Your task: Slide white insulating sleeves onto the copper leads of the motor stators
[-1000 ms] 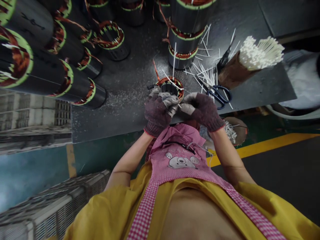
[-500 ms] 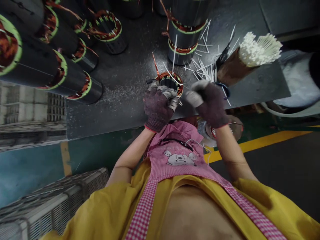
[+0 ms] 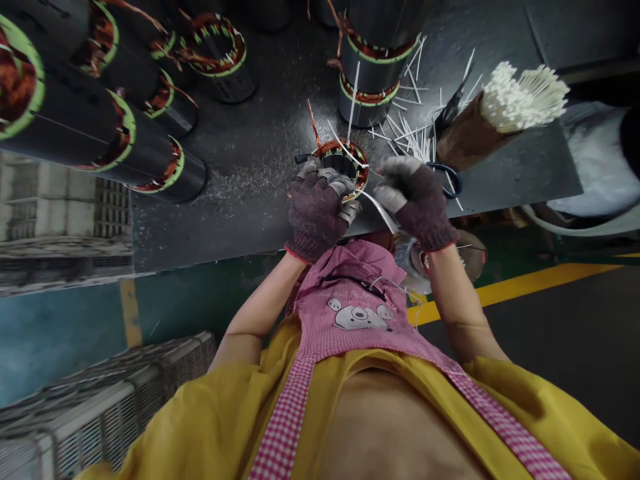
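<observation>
Stator (image 3: 345, 160) w/ L hand (image 3: 317, 212) on it

Grey slatted crate (image 3: 115, 427) at lower left, yellow floor stripe (image 3: 530, 283) at right

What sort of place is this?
Probably a factory workshop, perhaps one for electric motor parts. Stacked dark cylinders with copper windings stand on the workbench, the gloved left hand holds a copper-wound piece, and a yellow line runs along the floor.
</observation>
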The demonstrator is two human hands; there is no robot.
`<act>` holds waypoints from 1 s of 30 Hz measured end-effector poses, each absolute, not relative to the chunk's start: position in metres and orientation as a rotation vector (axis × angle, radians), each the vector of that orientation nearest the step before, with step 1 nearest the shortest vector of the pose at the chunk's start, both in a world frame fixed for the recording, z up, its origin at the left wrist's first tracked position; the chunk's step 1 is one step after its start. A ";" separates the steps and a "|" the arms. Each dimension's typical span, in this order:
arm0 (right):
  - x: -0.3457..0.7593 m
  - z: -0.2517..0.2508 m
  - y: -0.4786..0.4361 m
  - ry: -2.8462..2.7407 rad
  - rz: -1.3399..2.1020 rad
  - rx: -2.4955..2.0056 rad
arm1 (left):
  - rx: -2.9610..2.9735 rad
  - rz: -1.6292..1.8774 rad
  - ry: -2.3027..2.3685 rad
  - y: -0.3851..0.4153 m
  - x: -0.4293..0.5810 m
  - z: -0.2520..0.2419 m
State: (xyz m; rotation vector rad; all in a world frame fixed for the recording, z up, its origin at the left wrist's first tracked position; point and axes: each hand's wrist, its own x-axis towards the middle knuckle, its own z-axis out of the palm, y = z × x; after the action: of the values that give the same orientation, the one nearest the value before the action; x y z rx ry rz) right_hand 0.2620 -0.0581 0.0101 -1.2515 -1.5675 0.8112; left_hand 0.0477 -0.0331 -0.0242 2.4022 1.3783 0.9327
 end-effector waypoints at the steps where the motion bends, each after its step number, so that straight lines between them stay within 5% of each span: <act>1: 0.261 0.003 -0.058 -1.576 0.919 -1.212 | 2.409 0.924 1.384 -0.033 0.046 -0.024; 8: 0.240 -0.020 -0.064 -1.533 1.159 -1.207 | 2.306 0.971 1.497 -0.035 0.049 -0.030; 17: 0.266 0.005 -0.048 -1.373 0.976 -1.209 | 2.270 1.008 1.420 -0.034 0.051 -0.029; 23: 0.346 0.003 -0.046 -1.958 0.176 -2.293 | 2.171 1.192 1.646 -0.030 0.071 -0.031; 30: 0.338 0.018 -0.029 -2.043 0.249 -2.715 | 2.158 1.364 1.632 -0.029 0.070 -0.039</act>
State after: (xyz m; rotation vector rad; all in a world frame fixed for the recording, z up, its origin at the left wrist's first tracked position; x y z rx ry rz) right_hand 0.3383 -0.0290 0.0178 -2.7148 -2.0434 0.2492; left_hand 0.0701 -0.0289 -0.0391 2.1585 1.6318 1.3644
